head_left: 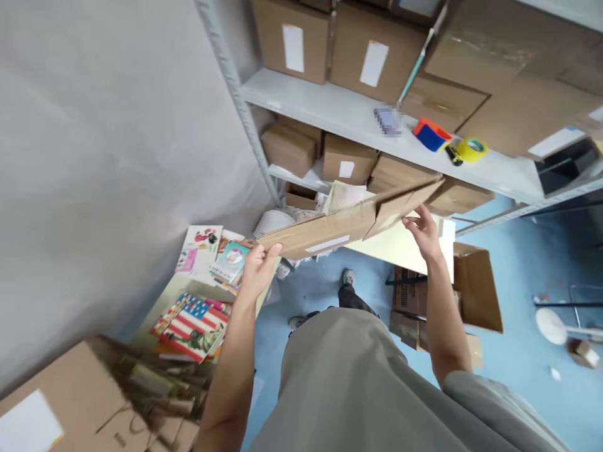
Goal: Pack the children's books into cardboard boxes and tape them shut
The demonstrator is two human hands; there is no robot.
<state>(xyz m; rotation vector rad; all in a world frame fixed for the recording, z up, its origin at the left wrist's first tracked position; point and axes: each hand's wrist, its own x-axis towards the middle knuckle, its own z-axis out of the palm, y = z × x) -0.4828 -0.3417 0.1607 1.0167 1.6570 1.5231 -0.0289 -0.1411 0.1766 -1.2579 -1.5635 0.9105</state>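
Note:
A flattened cardboard box (330, 233) with a white label strip is held up before me, stretched between both hands. Its left end is pinched by my left hand (258, 267), with the thumb lying on the near face. At the right, where a folded flap shows, my right hand (421, 231) grips the lower edge with its fingertips. Behind the cardboard, a pale yellow tabletop (400, 250) shows in part, with papers (346, 196) partly hidden by the cardboard's upper edge.
Metal shelving (306, 94) with cardboard boxes rises ahead; yellow tape (472, 149) lies on a shelf. Books (200, 323) are spread on a surface at left, beside a grey wall (103, 144). An open carton (480, 289) stands at right, and a large box (70, 389) at lower left.

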